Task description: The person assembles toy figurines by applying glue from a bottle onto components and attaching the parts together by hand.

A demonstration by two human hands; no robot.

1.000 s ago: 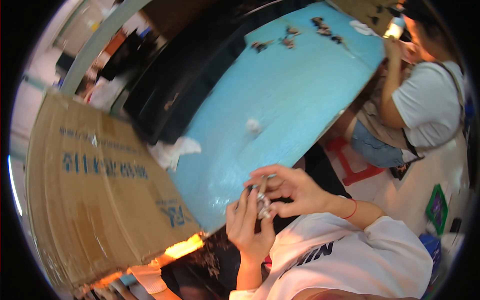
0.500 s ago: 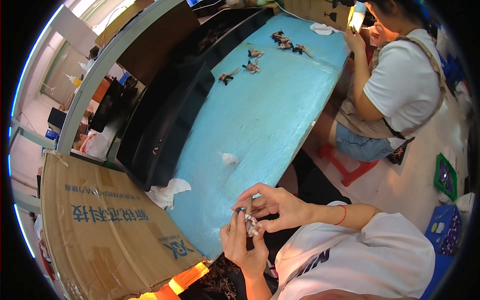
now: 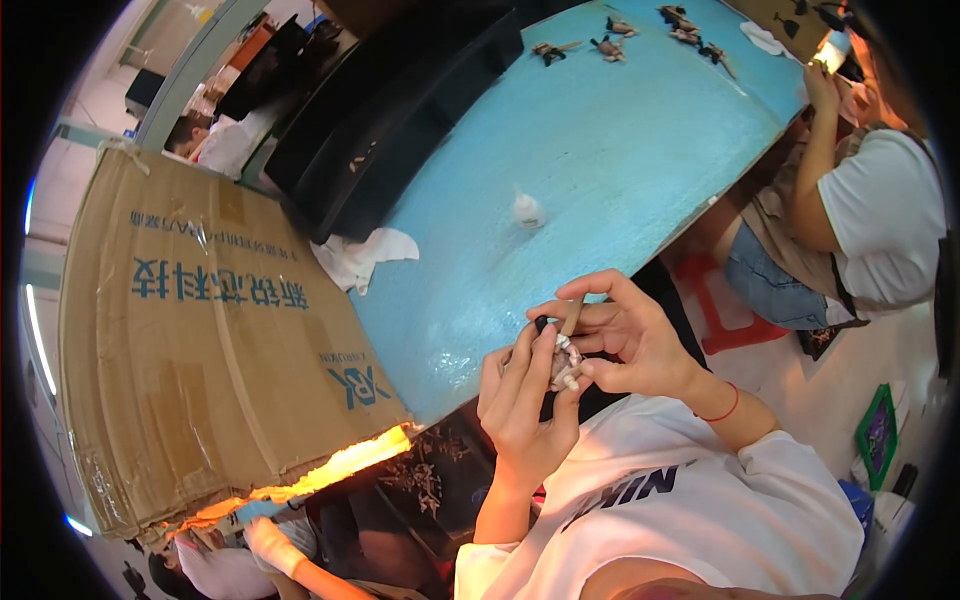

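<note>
Close to my body, past the near edge of the blue tabletop (image 3: 480,270), both hands hold one small pinkish-beige figurine (image 3: 566,364) with a black part at its top. My left hand (image 3: 525,400) has its fingers closed around the figurine from the left. From the right, my right hand (image 3: 645,345) pinches it, thumb against its lower side and fingers at a thin tan piece (image 3: 572,318) that sticks up. My fingers hide much of the figurine, so its exact shape cannot be made out.
A white squeeze bottle (image 3: 528,210) is on the tabletop. Cloth (image 3: 370,258) lies by the cardboard box (image 3: 220,330) and black tray (image 3: 340,190). Several similar figurines (image 3: 608,48) lie at the far end. A co-worker (image 3: 880,210) sits at right, near a red stool (image 3: 715,305).
My view has shifted left and down, so table, box and hands appear further right and higher. Both hands keep the figurine in nearly the same grip.
</note>
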